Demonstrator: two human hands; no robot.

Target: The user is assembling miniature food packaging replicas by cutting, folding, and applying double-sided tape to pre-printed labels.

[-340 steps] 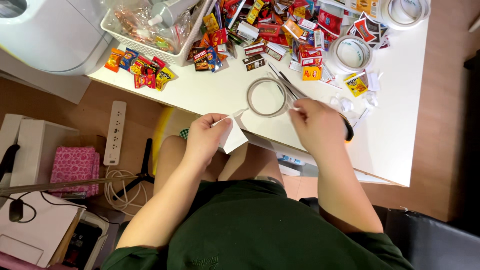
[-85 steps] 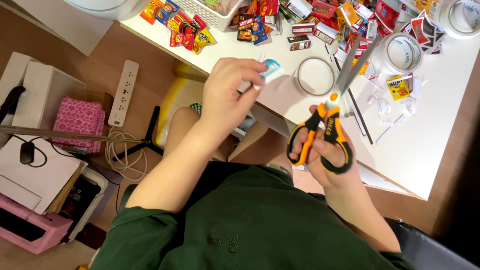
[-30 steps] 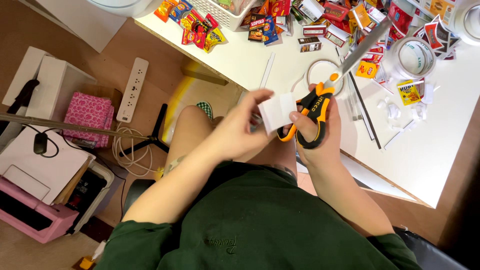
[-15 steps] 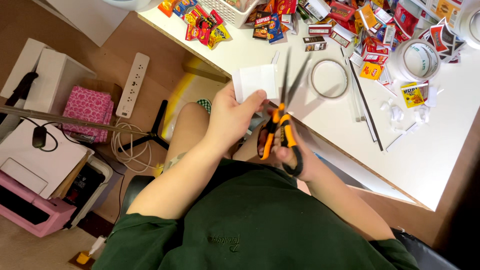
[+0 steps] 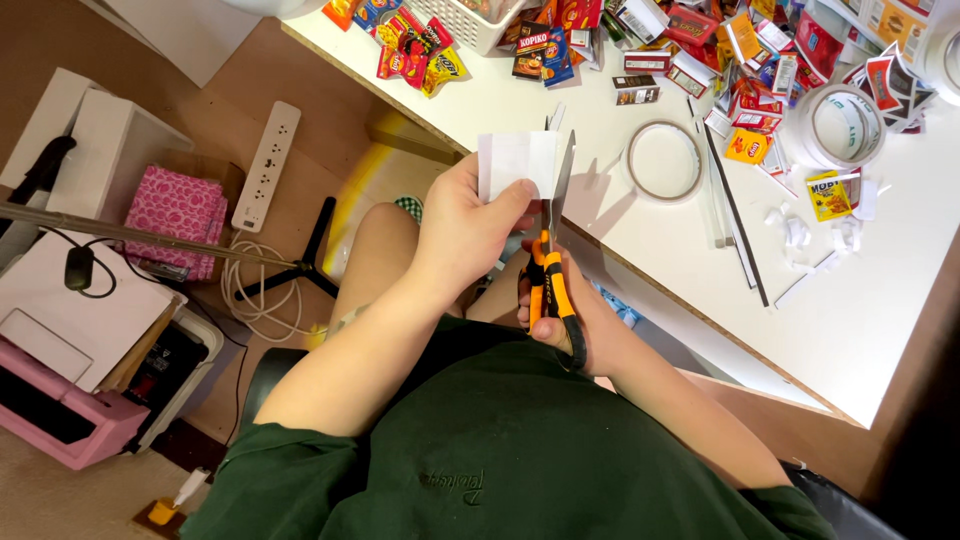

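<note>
While the left hand [image 5: 470, 225] pinches a small white paper piece [image 5: 515, 165] from below, thumb on its lower edge, the sheet stands just over the near edge of the white counter [image 5: 880, 330], close to that edge's left end. Right beside it, the right hand [image 5: 570, 320] is wrapped through the orange-and-black handles of the scissors [image 5: 552, 250], fingers closed around the loops, blades pointing up and away from the body. The blades run along the paper's right edge, touching it; whether they are parted or closed on the sheet I cannot tell. Both hands sit above the person's bare knees and green shirt. On the counter beyond the paper, a thin ring of clear tape [image 5: 665, 160] lies flat, just right of the blade tips. Further right, a long dark ruler-like strip [image 5: 735, 215] slants toward the near edge, then a thick white tape roll [image 5: 840, 125]. Along the far edge, a heap of small colourful snack packets [image 5: 640, 40] spreads out
</note>
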